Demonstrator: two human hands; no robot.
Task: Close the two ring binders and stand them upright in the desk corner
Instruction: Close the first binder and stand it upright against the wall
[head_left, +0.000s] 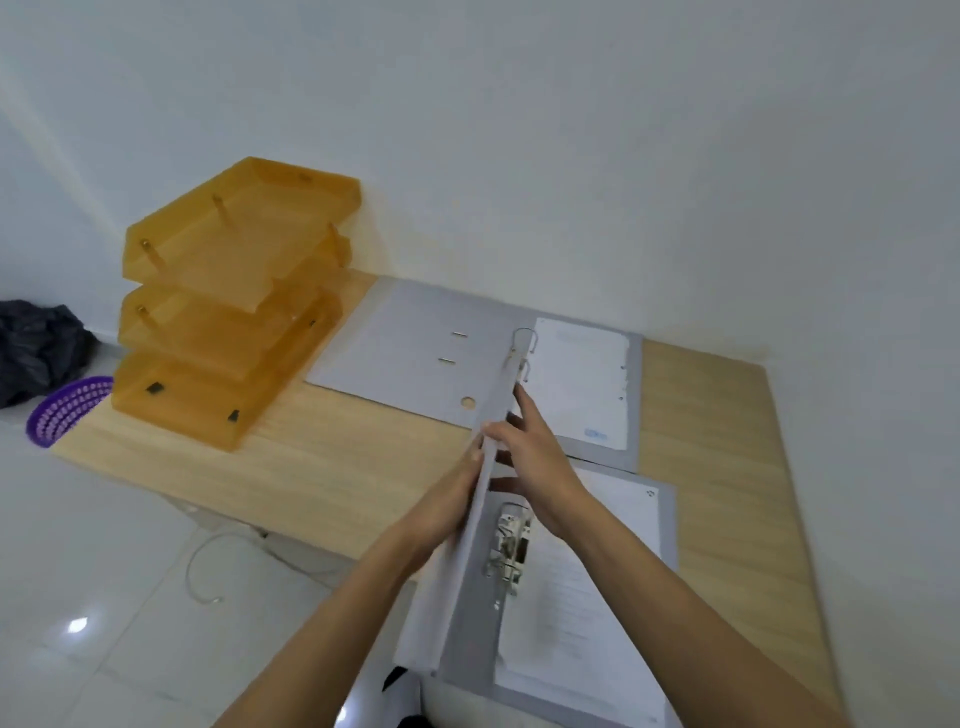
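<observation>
Two grey ring binders lie on a wooden desk (332, 467). The far binder (410, 353) lies flat and open against the wall, with white paper on its right half and its rings up. The near binder (582, 623) holds white sheets on its right half, and its metal lever mechanism (511, 540) shows. Its left cover (467, 561) is raised nearly upright. My left hand (447, 499) presses the outer face of that cover, and my right hand (535, 462) grips its top edge from the inner side.
A stack of three orange translucent letter trays (228, 306) stands at the desk's far left by the wall. Off the desk, on the white tiled floor, are a purple basket (67, 410), a dark bag (36, 348) and a thin cable (202, 571).
</observation>
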